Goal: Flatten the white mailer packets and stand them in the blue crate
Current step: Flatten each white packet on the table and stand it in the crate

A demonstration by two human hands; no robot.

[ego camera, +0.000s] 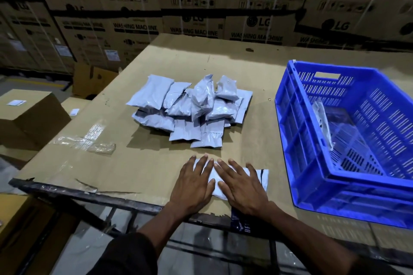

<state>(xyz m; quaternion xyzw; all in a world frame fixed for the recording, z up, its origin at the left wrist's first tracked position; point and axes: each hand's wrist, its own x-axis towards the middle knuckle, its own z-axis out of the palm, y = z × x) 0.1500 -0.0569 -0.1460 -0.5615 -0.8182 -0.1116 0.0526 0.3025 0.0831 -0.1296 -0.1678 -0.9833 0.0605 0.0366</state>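
White mailer packet (260, 179) lies flat on the cardboard surface (138, 163), under both hands. Left hand (192, 184) and right hand (242, 187) press it with straight, spread fingers, gripping nothing. Beyond the fingertips is the packet pile (190, 109). Right of the right hand stands the blue crate (312, 185), with one packet in the crate (323, 120) leaning on its left wall.

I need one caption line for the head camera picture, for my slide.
Both hands, left hand and right hand, press one white packet flat beside the blue crate.
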